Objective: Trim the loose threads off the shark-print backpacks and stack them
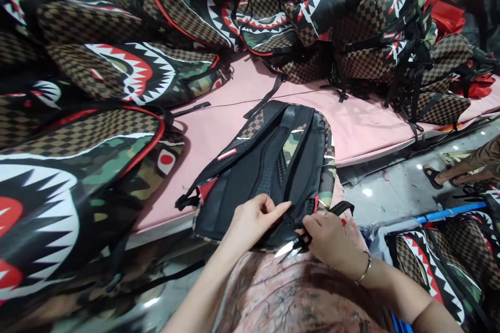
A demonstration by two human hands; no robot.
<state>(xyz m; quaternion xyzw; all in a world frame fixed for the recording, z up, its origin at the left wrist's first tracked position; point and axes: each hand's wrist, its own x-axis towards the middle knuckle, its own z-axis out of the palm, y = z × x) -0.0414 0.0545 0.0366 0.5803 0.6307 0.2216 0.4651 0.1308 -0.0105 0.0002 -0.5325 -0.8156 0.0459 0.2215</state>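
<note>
A black backpack (234,203) lies back side up in front of me, with its shoulder straps, checkered edges and camouflage patches showing. My left hand (260,216) is over the lower part of its back panel. Its fingers are curled in with the thumb stretched along them, and whatever they pinch is too small to make out. Close beside it, my right hand (326,234) is closed around a pair of scissors (291,248), the blades pointing left at the bag's near edge. The right fingers are also by the lower end of a shoulder strap.
A pink-covered table (363,130) carries the bag. Shark-mouth backpacks (133,70) are piled at the left and back. A large one (97,182) stands close on my left. More bags (441,255) sit by a blue bar at lower right. A person's foot (433,176) shows on the floor.
</note>
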